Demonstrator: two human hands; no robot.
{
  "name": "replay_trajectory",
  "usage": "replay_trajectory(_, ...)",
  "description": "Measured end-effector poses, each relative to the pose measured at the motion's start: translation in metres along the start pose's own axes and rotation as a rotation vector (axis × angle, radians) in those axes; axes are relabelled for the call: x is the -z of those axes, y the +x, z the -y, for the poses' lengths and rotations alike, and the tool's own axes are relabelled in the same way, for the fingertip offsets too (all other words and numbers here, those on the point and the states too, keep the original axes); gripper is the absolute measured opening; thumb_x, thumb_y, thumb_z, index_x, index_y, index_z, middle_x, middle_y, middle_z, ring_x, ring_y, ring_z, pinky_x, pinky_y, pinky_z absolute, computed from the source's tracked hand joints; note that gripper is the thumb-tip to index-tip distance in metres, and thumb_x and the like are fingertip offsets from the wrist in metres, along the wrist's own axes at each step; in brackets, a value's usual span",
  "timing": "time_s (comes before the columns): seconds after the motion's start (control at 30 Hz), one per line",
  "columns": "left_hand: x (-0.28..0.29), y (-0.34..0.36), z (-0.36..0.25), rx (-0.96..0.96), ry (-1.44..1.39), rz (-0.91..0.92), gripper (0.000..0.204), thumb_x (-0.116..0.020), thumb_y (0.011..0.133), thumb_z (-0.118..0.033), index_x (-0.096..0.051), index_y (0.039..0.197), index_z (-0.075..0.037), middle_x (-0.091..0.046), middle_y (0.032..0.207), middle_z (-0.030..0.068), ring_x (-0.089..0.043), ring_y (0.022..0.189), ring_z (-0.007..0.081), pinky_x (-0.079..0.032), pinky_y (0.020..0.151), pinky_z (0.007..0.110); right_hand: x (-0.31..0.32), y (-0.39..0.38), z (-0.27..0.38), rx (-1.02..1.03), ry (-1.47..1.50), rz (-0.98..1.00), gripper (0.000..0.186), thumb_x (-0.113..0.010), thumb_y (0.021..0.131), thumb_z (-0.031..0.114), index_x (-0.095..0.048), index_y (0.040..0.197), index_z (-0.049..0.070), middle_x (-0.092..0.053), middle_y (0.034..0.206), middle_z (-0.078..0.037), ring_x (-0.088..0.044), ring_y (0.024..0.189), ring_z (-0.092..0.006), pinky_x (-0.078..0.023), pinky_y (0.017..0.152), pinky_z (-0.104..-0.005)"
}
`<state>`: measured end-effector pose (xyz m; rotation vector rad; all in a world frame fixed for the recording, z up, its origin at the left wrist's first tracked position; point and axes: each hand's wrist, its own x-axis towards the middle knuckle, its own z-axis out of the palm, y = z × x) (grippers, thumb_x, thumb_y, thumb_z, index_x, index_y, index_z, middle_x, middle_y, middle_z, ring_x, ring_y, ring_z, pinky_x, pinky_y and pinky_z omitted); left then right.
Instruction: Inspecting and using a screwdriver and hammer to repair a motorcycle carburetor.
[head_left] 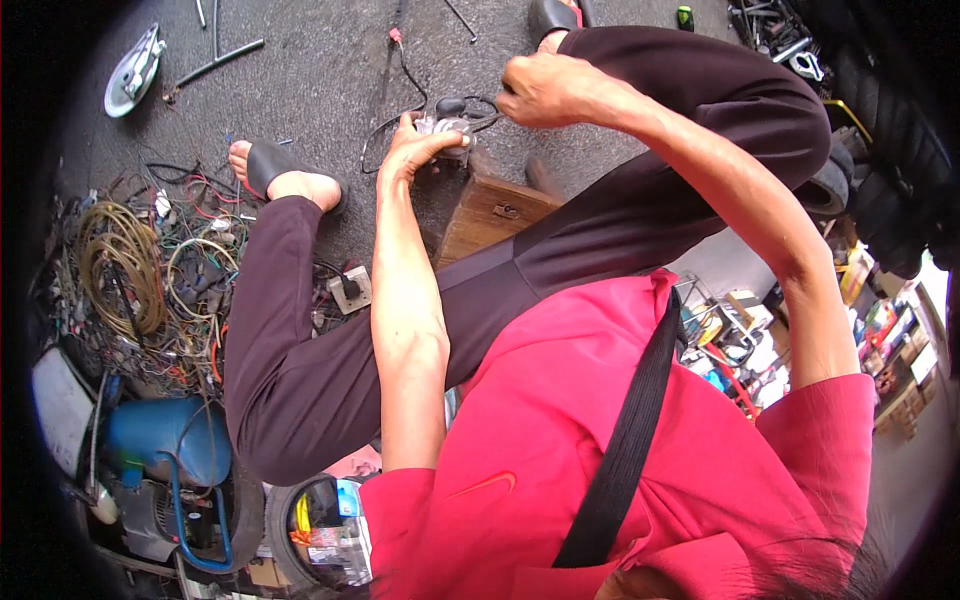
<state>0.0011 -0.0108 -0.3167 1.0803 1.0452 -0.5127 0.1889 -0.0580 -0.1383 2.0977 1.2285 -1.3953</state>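
My left hand (408,152) is wrapped round a small silver metal part (450,128) with a rounded black piece on its top. The part is held just above the far end of a wooden stool (490,212). A thin black cable (408,72) with a pink plug loops about it on the ground. To the right of the part, apart from it, my right hand (548,90) is closed in a fist; whatever its fingers hold, if anything, is hidden.
Tangled wires and a coiled hose (120,265) lie at the left. Below them stands a blue tank (170,440). A white socket box (352,290) is beside my left leg. A silver cover (134,75) and a metal tube (220,65) lie far left; a green-handled tool (685,17) lies far right.
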Motion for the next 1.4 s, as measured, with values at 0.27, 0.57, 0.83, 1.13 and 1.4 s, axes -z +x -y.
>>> replay_trajectory(0.27, 0.007, 0.007, 0.021, -0.123, -0.219, 0.167, 0.087, -0.085, 0.054, -0.024, -0.040, 0.125, -0.002, -0.062, 0.101, 0.0078, -0.059, 0.088, 0.0151, -0.047, 0.077, 0.027, 0.011, -0.013, 0.041, 0.126, 0.058, -0.286, 0.034, -0.050, 0.078, 0.025, -0.068, 0.097, 0.003, -0.066, 0.096, -0.019, -0.066, 0.091, -0.0295, -0.052, 0.077, -0.0396)
replay_trajectory(0.57, 0.003, 0.010, 0.001, 0.017, -0.033, 0.284, 0.053, -0.080, 0.065, -0.030, -0.059, 0.107, -0.007, -0.064, 0.090, 0.0020, -0.058, 0.071, 0.0119, -0.046, 0.053, 0.028, -0.020, -0.014, 0.035, 0.309, 0.227, -0.631, 0.034, -0.053, 0.074, 0.026, -0.067, 0.082, -0.003, -0.065, 0.080, -0.025, -0.066, 0.079, -0.0368, -0.053, 0.070, -0.0441)
replay_trajectory(0.83, 0.004, 0.014, 0.001, -0.167, 0.007, 0.103, 0.057, -0.083, 0.062, -0.026, -0.059, 0.109, -0.004, -0.065, 0.093, 0.0053, -0.060, 0.082, 0.0157, -0.047, 0.070, 0.027, -0.020, -0.001, 0.035, 0.258, 0.336, -0.721, 0.033, -0.049, 0.076, 0.024, -0.064, 0.078, -0.005, -0.063, 0.081, -0.028, -0.062, 0.083, -0.0432, -0.050, 0.078, -0.0481)
replay_trajectory(1.13, -0.011, -0.017, -0.005, -0.374, 0.347, -0.163, 0.080, -0.079, 0.061, -0.044, -0.051, 0.121, 0.002, -0.063, 0.104, 0.0198, -0.062, 0.091, 0.0274, -0.048, 0.078, 0.035, -0.026, -0.006, 0.033, 0.199, 0.318, -0.731, 0.036, -0.049, 0.077, 0.028, -0.067, 0.085, -0.002, -0.064, 0.085, -0.027, -0.064, 0.083, -0.0401, -0.051, 0.077, -0.0469)
replay_trajectory(1.4, -0.042, 0.024, -0.007, -0.662, 0.749, -0.427, 0.070, -0.067, 0.073, -0.039, -0.043, 0.133, -0.013, -0.050, 0.125, 0.0237, -0.048, 0.116, 0.0388, -0.040, 0.093, 0.047, -0.045, -0.012, 0.028, 0.201, 0.357, -0.893, 0.037, -0.049, 0.077, 0.029, -0.066, 0.089, -0.001, -0.064, 0.089, -0.026, -0.063, 0.086, -0.0407, -0.048, 0.080, -0.0508)
